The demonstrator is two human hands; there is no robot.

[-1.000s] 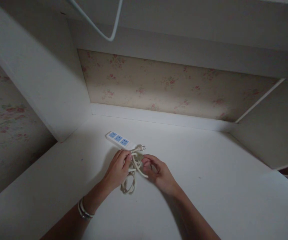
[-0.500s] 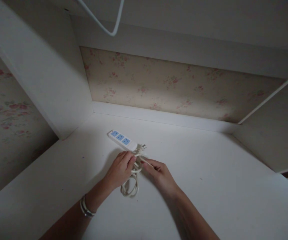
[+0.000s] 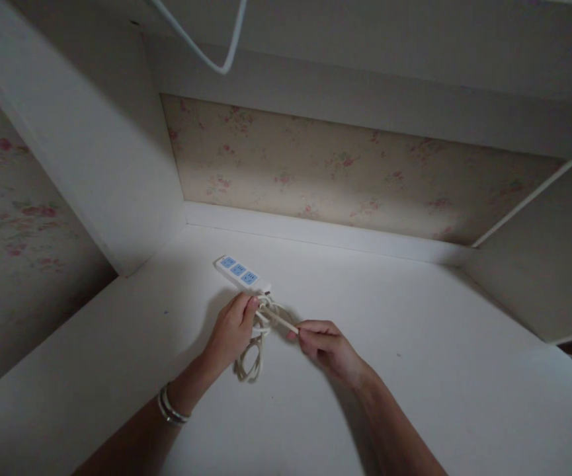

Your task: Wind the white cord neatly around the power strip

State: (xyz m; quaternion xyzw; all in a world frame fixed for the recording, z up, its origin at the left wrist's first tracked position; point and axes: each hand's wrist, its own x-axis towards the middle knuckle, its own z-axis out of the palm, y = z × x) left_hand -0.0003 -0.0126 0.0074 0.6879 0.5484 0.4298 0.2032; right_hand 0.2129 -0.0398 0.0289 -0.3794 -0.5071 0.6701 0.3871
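Cord [image 3: 282,320] lies in a bunch of loops on the white surface [image 3: 414,344], just below the near end of the power strip [image 3: 239,270], between the two hands. One length of it now runs straight from the bunch at the left thumb to the right fingertips; half a second ago that length was curved and the hands were closer together. The right hand [image 3: 332,349] has drawn away to the right, its grip pinched closed on the cord between thumb and fingers. The left hand [image 3: 231,327] has edged a little leftward; its grip is closed on the bunch, thumb on top, with most fingertips hidden. The loop hanging toward the wearer is narrower than before and sits slightly farther left. The plug, whose prongs showed plainly right of the strip, is now hard to make out. The strip stays almost where it was, sockets up.
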